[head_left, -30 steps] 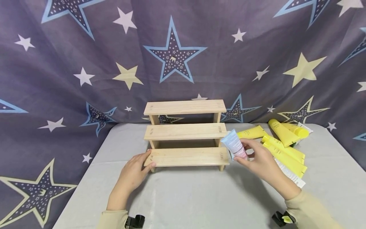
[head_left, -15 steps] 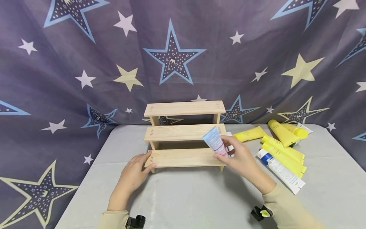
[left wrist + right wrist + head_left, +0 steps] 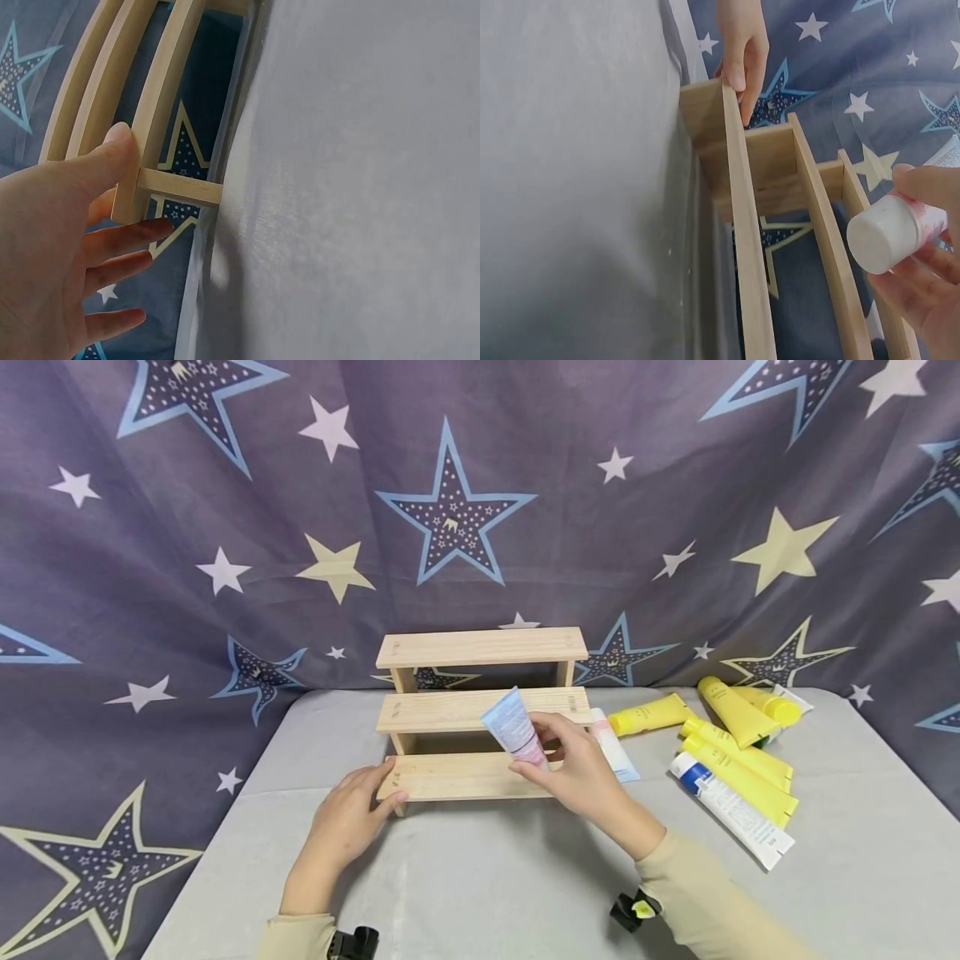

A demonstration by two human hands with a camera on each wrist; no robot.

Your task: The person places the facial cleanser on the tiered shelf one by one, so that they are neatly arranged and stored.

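A three-tier wooden shelf stand [image 3: 450,777] sits on the grey cloth. My left hand [image 3: 345,817] grips the left end of its lowest board, and in the left wrist view the thumb lies on the board [image 3: 161,94] while the other fingers spread past its end. Between the thumb and fingers of my right hand [image 3: 581,772] is a small light-blue and pink squeeze tube [image 3: 513,727]. It is tilted, crimped end up, above the lowest board. Its white cap [image 3: 881,234] points downward in the right wrist view.
A pink, white and blue tube [image 3: 615,750] lies right beside the stand. Farther right are several yellow tubes [image 3: 738,714] in a loose pile, with a white and blue tube [image 3: 731,810] in front. A star-patterned curtain [image 3: 525,552] hangs close behind the stand.
My right hand has carried the blue and pink tube leftward, from beside the stand to above its lowest board. My left hand keeps its hold on the stand's left end.
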